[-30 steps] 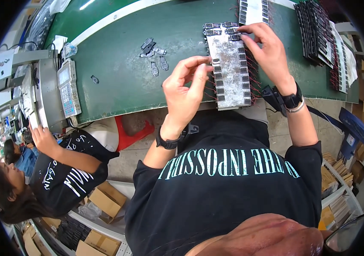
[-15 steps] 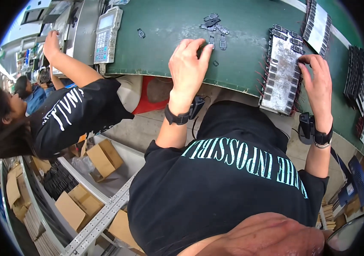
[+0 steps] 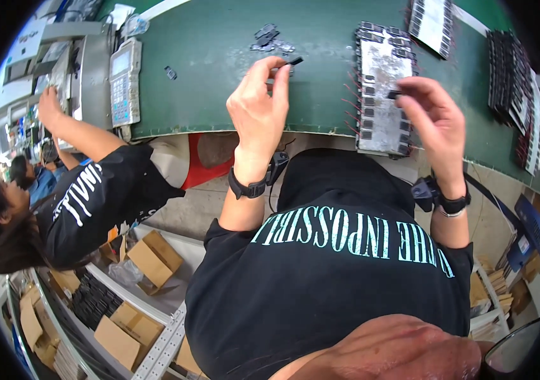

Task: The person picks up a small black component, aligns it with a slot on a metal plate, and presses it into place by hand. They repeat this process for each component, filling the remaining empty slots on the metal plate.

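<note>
My left hand is raised over the bench, with thumb and forefinger pinching a small black plastic frame piece. Just beyond it lies a loose pile of similar black frame pieces. In the fingertips of my right hand is a small black block-like part, held above a worn silver metal plate. Small black parts line both long edges of that plate, with thin red wires sticking out at its left side. The exact kind of these parts is too small to tell.
The green bench top carries a grey keypad device on the left and a single black piece. A second loaded plate and stacked black strips lie to the right. A co-worker sits at my left.
My left hand has picked up a black frame piece from near the pile. My right hand has lifted a small black part off the plate's right edge. The view has shifted.
</note>
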The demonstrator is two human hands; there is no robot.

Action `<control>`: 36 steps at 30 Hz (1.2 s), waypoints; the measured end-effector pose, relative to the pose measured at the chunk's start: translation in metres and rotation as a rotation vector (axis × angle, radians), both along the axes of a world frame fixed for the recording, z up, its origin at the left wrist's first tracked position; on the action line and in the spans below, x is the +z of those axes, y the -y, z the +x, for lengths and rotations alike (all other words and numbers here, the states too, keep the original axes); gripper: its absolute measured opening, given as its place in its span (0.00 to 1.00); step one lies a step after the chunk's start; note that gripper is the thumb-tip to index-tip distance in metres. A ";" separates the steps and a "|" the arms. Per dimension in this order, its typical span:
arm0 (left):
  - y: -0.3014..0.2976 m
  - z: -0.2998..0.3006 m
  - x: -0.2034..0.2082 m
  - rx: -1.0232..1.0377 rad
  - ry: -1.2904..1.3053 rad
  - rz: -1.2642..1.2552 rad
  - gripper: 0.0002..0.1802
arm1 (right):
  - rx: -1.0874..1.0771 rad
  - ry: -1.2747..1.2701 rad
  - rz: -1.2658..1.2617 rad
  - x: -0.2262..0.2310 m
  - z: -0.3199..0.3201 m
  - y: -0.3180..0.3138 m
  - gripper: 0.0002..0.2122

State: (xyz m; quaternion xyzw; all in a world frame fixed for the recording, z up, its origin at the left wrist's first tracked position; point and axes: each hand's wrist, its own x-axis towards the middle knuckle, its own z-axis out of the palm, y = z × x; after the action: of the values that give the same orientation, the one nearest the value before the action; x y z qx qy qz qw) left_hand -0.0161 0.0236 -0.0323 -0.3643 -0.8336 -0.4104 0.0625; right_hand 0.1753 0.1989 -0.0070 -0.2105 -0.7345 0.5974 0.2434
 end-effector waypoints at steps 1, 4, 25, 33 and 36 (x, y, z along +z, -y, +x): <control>-0.008 0.004 0.004 -0.044 0.125 0.068 0.06 | 0.069 0.027 -0.040 0.002 -0.003 0.005 0.08; -0.028 0.023 0.011 -0.288 0.323 0.108 0.08 | 0.070 0.012 -0.038 0.005 -0.017 0.012 0.09; -0.048 0.025 0.005 -0.455 0.787 0.298 0.13 | 0.027 0.068 0.287 0.004 -0.035 -0.010 0.06; -0.053 -0.007 0.021 -0.471 0.654 0.214 0.13 | 0.031 0.115 0.208 0.017 -0.069 -0.013 0.06; -0.052 -0.021 0.029 -0.459 0.697 0.224 0.12 | 0.071 0.126 0.114 0.024 -0.082 -0.019 0.05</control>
State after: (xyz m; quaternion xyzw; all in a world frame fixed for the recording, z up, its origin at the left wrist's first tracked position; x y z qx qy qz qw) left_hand -0.0367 0.0761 -0.0029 -0.3710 -0.6525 -0.6001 -0.2765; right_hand 0.0931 0.2180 0.0172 -0.2075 -0.7880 0.5486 0.1871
